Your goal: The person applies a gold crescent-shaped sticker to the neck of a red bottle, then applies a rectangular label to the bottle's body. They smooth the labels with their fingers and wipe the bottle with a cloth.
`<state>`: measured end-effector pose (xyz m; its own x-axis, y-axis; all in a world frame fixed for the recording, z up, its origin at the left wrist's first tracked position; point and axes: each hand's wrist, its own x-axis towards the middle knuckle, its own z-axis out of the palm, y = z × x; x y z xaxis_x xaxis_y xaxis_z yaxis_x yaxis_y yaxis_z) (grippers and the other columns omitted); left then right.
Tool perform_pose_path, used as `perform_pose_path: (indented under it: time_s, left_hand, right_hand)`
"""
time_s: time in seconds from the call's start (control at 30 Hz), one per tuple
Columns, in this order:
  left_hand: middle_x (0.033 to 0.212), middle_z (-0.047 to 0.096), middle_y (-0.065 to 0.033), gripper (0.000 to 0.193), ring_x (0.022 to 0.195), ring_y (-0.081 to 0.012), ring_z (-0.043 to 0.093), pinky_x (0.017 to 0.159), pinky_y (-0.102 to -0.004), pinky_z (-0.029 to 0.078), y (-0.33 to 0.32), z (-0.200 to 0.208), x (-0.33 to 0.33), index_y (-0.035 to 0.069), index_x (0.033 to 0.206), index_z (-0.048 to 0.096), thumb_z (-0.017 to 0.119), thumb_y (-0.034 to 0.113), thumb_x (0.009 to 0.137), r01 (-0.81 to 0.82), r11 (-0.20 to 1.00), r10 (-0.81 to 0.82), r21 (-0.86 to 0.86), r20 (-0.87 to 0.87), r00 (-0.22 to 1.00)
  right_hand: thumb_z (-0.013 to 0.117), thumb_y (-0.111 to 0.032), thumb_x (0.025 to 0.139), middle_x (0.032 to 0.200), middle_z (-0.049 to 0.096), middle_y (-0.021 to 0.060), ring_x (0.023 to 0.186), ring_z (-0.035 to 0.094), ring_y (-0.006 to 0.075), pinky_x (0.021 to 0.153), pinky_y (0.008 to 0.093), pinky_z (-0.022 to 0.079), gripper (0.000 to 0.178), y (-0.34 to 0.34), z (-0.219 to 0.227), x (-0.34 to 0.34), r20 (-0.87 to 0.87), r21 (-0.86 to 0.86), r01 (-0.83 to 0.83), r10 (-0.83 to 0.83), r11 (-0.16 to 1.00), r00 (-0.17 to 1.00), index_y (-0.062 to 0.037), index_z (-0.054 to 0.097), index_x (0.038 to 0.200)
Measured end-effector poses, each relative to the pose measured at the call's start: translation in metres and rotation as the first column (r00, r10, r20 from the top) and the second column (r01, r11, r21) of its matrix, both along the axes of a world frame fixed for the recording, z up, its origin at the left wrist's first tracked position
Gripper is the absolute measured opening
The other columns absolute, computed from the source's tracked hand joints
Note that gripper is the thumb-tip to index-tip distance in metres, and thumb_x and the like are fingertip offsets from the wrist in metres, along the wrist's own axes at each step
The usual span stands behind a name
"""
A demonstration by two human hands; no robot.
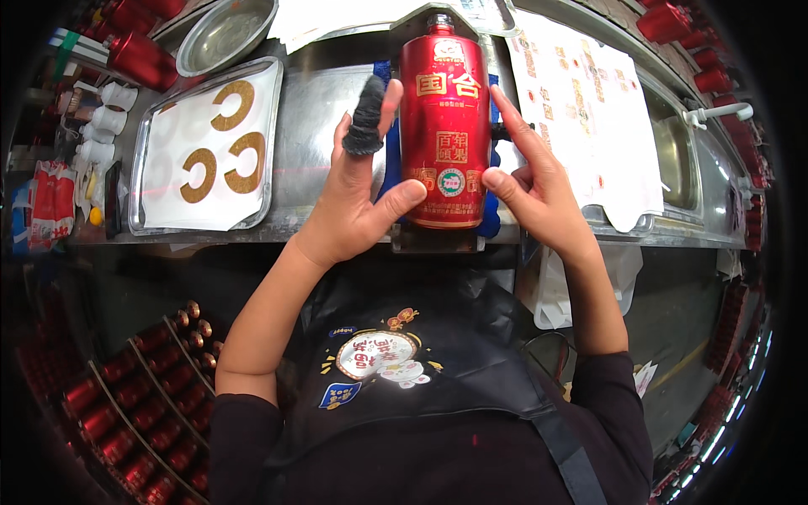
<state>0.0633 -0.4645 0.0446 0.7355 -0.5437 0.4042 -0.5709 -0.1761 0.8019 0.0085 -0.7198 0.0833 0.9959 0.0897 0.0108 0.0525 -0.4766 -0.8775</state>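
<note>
A glossy red bottle with gold characters and a small round green-and-white label lies at the middle of the bench, its neck pointing away from me. Blue cloth shows along its sides. My left hand is at its left side with fingers spread, the thumb at the bottle's lower front edge. A black finger cover wraps one finger. On the right side, my right hand has its fingers stretched out, with the thumb at the lower right edge. Neither hand is wrapped around the bottle.
On the left, a metal tray holds white paper with several gold C-shaped pieces. Behind it sits a metal bowl. A sheet of decals lies right, beside a sink with a tap. Racked red bottles stand lower left.
</note>
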Motion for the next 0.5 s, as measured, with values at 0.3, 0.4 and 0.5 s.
perform_pose_path:
  time_s: [0.3, 0.4, 0.5]
  left_hand:
    - [0.165, 0.021, -0.0146, 0.092, 0.151, -0.0274, 0.023, 0.12, -0.0426, 0.027, -0.005, 0.0, -0.015, 0.009, 0.161, 0.017, 0.073, 0.033, 0.093, 0.019, 0.974, -0.109, -0.226, -0.393, 0.913]
    - [0.165, 0.021, -0.0161, 0.093, 0.151, -0.0275, 0.024, 0.121, -0.0417, 0.025, -0.006, -0.001, -0.014, 0.009, 0.161, 0.016, 0.074, 0.031, 0.092, 0.024, 0.978, -0.096, -0.206, -0.352, 0.931]
    - [0.165, 0.02, -0.0167, 0.095, 0.151, -0.0283, 0.024, 0.121, -0.0423, 0.025, -0.004, -0.001, -0.012, 0.008, 0.161, 0.014, 0.074, 0.033, 0.092, 0.026, 0.975, -0.106, -0.22, -0.356, 0.928]
  right_hand:
    - [0.077, -0.037, 0.086, 0.144, 0.051, 0.0132, 0.059, 0.044, 0.0012, 0.052, 0.0184, 0.039, 0.088, -0.005, -0.001, -0.002, -0.019, -0.031, -0.058, 0.058, 0.998, 0.998, -0.0183, 0.032, 0.16]
    - [0.077, -0.036, 0.087, 0.145, 0.05, 0.0131, 0.059, 0.043, 0.0006, 0.053, 0.0181, 0.039, 0.088, -0.007, -0.005, 0.0, -0.005, -0.025, -0.077, 0.077, 0.997, 0.997, -0.019, 0.032, 0.16]
    - [0.077, -0.037, 0.087, 0.148, 0.048, 0.0134, 0.06, 0.042, -0.0003, 0.053, 0.0184, 0.039, 0.088, -0.009, -0.009, 0.001, -0.032, 0.016, -0.072, 0.073, 0.997, 0.997, -0.0192, 0.031, 0.16]
